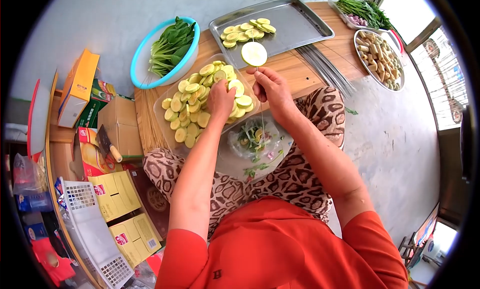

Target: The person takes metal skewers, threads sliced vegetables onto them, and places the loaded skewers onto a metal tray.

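My right hand (274, 93) pinches a thin metal skewer (263, 126) just below a round zucchini slice (254, 54) threaded on it. The skewer's lower end runs down past my wrist. Over a clear plastic tub (165, 125) heaped with pale green zucchini slices (187, 109), my left hand (221, 98) has its fingers closed at the pile's upper right. A slice (219, 76) shows at those fingertips, partly covered by them. Beyond my hands, a metal baking tray (295, 26) holds more slices (242, 33) along its near left side.
Several loose metal skewers (325, 66) lie right of the tray. A blue-rimmed basin (134, 64) holds leafy greens. A plate (400, 84) of cut pieces sits at far right. A bag of scraps (255, 139) is between my knees. A knife (107, 144) rests by boxes at left.
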`<move>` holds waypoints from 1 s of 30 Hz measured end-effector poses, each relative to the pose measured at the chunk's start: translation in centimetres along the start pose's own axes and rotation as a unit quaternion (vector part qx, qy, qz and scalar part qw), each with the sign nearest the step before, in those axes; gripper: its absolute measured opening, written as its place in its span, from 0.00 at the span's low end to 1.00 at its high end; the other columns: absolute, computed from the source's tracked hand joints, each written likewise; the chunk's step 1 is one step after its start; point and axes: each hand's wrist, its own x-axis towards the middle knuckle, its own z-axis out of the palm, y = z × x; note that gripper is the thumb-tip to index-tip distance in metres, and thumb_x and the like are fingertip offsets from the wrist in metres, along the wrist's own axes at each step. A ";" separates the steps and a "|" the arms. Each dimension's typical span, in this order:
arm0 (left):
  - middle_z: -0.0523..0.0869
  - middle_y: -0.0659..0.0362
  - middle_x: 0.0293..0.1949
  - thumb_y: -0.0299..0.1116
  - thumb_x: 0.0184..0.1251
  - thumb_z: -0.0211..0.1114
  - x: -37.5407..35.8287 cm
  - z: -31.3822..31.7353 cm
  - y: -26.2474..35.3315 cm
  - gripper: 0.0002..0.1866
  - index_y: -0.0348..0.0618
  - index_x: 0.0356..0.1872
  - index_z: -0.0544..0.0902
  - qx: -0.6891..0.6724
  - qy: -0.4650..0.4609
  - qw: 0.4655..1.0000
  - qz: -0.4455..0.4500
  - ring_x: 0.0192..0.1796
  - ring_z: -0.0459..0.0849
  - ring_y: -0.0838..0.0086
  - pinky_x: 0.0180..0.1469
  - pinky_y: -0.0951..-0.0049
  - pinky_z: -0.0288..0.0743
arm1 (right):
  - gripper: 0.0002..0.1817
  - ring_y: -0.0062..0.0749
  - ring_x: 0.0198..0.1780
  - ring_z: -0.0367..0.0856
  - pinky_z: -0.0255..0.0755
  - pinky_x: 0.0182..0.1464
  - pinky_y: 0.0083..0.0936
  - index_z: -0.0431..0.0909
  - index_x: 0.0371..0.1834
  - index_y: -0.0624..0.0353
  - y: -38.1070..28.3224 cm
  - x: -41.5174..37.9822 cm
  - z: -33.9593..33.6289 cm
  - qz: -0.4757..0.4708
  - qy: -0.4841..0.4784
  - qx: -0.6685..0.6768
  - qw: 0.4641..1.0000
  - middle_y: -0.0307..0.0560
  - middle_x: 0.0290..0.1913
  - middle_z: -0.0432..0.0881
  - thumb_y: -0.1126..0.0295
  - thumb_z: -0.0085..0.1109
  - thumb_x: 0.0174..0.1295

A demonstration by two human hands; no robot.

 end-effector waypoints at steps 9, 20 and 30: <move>0.83 0.66 0.30 0.41 0.55 0.71 0.4 -1.9 -2.6 0.14 0.44 0.34 0.80 -0.497 -0.148 0.823 -0.231 0.32 0.79 0.81 0.30 0.80 0.71 | 0.13 0.14 0.20 0.61 0.55 0.24 0.13 0.78 0.48 0.60 0.1 -0.3 -0.2 0.023 -0.022 -0.025 0.999 0.32 0.18 0.69 0.66 0.46 0.70; 0.85 0.53 0.43 0.48 0.68 0.50 -2.3 -10.0 -9.5 0.22 0.38 0.47 0.75 -0.738 -0.057 0.627 -0.242 0.43 0.85 0.65 0.35 0.71 0.80 | 0.11 0.12 0.17 0.63 0.55 0.21 0.13 0.78 0.44 0.60 1.7 -3.7 4.0 0.112 -0.242 -0.172 0.948 0.32 0.17 0.70 0.67 0.46 0.70; 0.79 0.51 0.36 0.49 0.69 0.40 -1.8 -8.0 -11.0 0.24 0.37 0.38 0.76 -0.825 0.105 0.471 -0.296 0.38 0.78 0.63 0.36 0.68 0.72 | 0.12 0.13 0.15 0.63 0.56 0.20 0.14 0.79 0.41 0.62 4.1 -4.2 6.2 0.183 -0.331 -0.221 0.899 0.31 0.13 0.67 0.68 0.46 0.68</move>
